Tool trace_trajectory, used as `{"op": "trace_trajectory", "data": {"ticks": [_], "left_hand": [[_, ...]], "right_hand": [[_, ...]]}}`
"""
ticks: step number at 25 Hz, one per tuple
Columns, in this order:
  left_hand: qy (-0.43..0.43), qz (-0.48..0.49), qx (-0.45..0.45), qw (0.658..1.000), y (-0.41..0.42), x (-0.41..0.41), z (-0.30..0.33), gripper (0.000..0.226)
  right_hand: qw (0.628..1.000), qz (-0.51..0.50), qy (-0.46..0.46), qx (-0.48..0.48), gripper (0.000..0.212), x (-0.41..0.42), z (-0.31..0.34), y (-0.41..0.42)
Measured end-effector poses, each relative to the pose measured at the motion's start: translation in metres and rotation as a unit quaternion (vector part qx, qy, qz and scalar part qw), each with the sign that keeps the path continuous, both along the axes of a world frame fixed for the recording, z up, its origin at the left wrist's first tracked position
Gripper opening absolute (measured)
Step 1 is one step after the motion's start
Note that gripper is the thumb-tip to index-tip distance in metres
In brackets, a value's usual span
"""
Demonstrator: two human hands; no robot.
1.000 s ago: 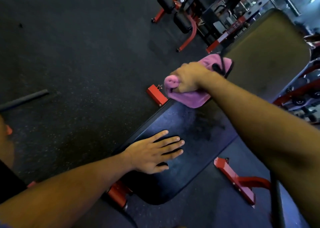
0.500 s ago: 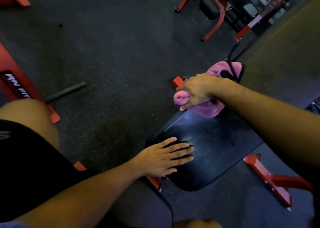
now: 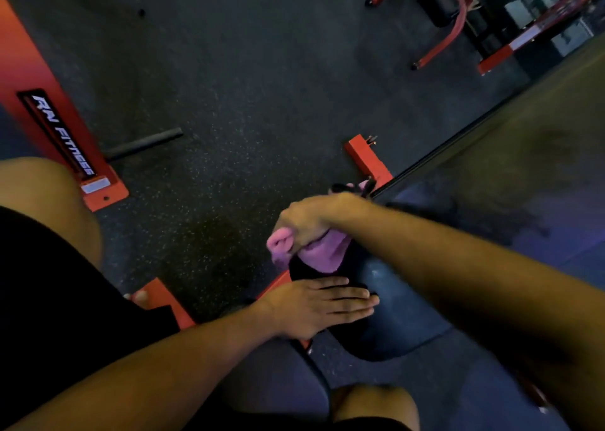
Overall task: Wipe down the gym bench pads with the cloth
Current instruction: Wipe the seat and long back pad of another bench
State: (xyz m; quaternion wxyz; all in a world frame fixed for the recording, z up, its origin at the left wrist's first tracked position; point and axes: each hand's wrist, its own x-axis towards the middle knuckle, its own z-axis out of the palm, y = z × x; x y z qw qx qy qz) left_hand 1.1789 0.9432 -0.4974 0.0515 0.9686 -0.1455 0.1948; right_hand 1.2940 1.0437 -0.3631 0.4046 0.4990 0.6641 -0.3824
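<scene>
— Why is the left hand (image 3: 319, 306) laid flat, fingers straight and together, on the near end of the bench pad (image 3: 389, 303)?

— It is judged that the pad is being steadied, or the body propped, while the wiping is done just beyond it. Nothing is gripped there.

— And the right hand (image 3: 306, 222)?

— The pink cloth (image 3: 319, 250) is bunched inside curled fingers, a rolled end left sticking out to the left. The cloth is pressed on the pad just beyond the left hand, near the pad's left edge, so an edge stroke is likely being made.

— What cannot be made out?

— Much of the pad is covered by the right forearm, and its dark surface is blurred, so wiped and unwiped areas cannot be told apart. A dark loop beyond the knuckles is seen only in part. The red frame (image 3: 368, 160) under the pad is cut off by it, the floor (image 3: 248, 103) is dim, and the red machines (image 3: 455, 28) farthest off are smeared.
</scene>
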Motion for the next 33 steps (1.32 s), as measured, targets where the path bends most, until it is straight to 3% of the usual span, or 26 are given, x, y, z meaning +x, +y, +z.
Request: {"op": "trace_trajectory", "data": {"ticks": [3,6,10,13,16,20,23,26,27,30,33], "left_hand": [[-0.019,0.018,-0.003,1.0,-0.001,-0.002,0.0,0.07],[-0.017,0.009,-0.019,1.0,0.0,-0.001,0.004,0.069],[-0.018,0.004,-0.042,0.999,-0.001,0.0,0.0,0.066],[-0.023,0.02,-0.059,0.998,-0.001,0.0,-0.001,0.063],[-0.03,0.07,-0.05,0.996,0.004,0.004,0.006,0.068],[-0.037,0.05,-0.002,0.998,0.008,0.009,0.011,0.072],[-0.036,0.03,-0.007,0.999,0.012,0.009,0.014,0.07],[-0.04,0.035,-0.023,0.998,0.013,0.006,0.017,0.065],[-0.046,0.023,-0.032,0.998,0.015,0.007,0.023,0.063],[-0.076,-0.042,-0.039,0.995,0.039,0.022,0.052,0.055],[-0.144,-0.04,-0.046,0.988,0.074,0.059,0.1,0.044]], "right_hand": [[0.997,-0.029,-0.064,0.021,0.024,0.069,0.06,0.019],[0.994,-0.066,-0.071,0.055,0.028,0.104,0.098,0.017],[0.99,-0.035,-0.099,0.092,0.037,0.032,0.034,-0.001],[0.995,-0.007,-0.037,0.097,0.018,-0.003,0.01,-0.018],[0.993,-0.022,-0.027,0.113,0.019,0.041,0.061,-0.012],[0.971,-0.047,-0.165,0.165,0.019,0.12,0.139,0.007],[0.967,-0.083,-0.156,0.183,0.014,0.086,0.102,-0.002],[0.983,-0.073,-0.068,0.151,0.019,0.029,0.051,-0.023],[0.979,-0.083,-0.048,0.182,0.019,0.026,0.054,-0.025],[0.926,-0.138,-0.028,0.349,0.034,0.049,0.102,-0.032],[0.834,-0.221,-0.021,0.506,0.057,0.07,0.153,-0.062]]}}
